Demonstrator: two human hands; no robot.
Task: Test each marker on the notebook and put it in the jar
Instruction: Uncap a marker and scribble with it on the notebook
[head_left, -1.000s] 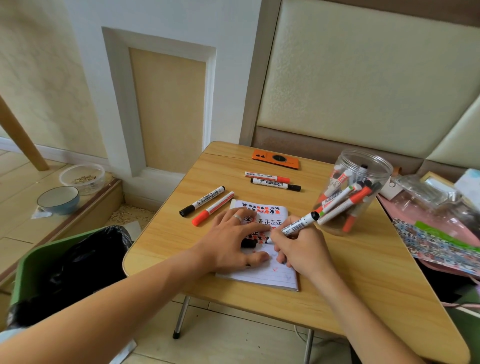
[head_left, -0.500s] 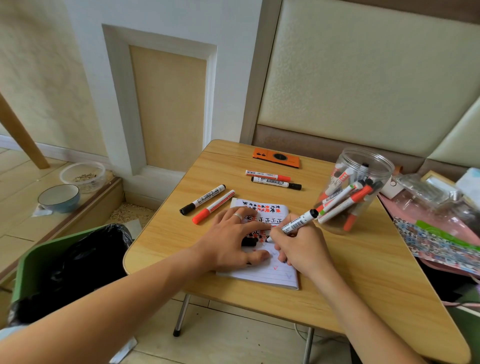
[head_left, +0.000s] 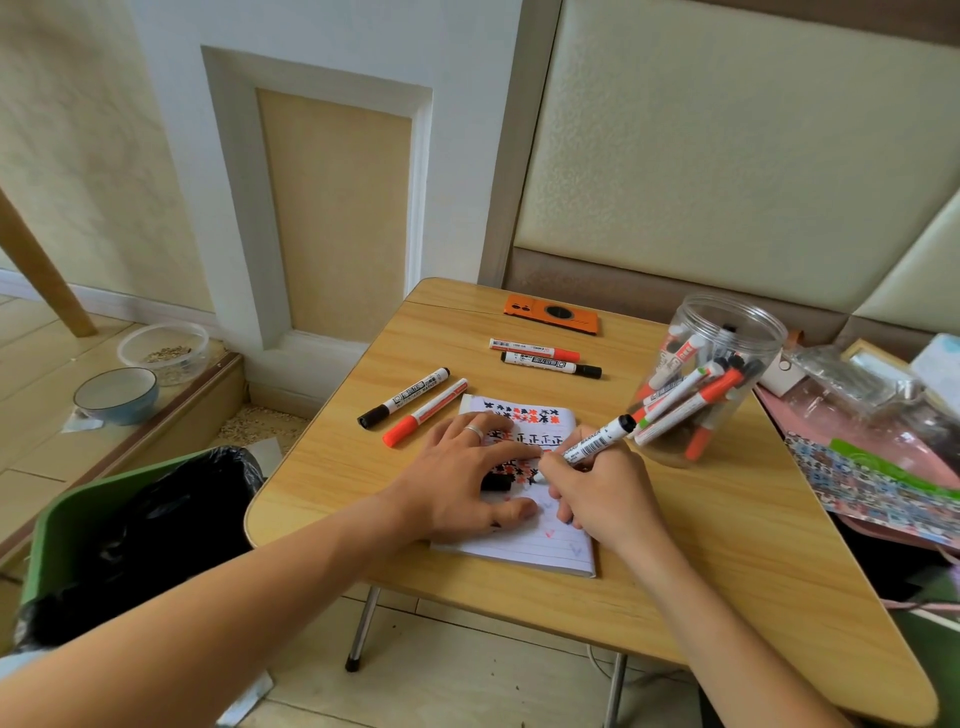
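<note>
Wooden counter (head_left: 727, 545): pale laminate filling the middle of the frame, carrying everything below.
Jar (head_left: 709, 379): clear plastic at centre right, open-topped, already crowded with markers.
Notebook (head_left: 540, 551): lined page near the counter's lower edge, its upper half covered in black and orange marks.
Left hand (head_left: 457, 483): fingers spread flat, pressing the page down; a black cap (head_left: 496, 483) lies under the palm.
Right hand (head_left: 605, 493): fingers curled tightly round the marker (head_left: 597, 441), tip on the paper.
Loose markers: black marker (head_left: 405, 397) and orange marker (head_left: 426, 412) left of the notebook; two more above.
Advice: I'd keep the page pinned, make one short stroke, recap, then reach right to the jar.
</note>
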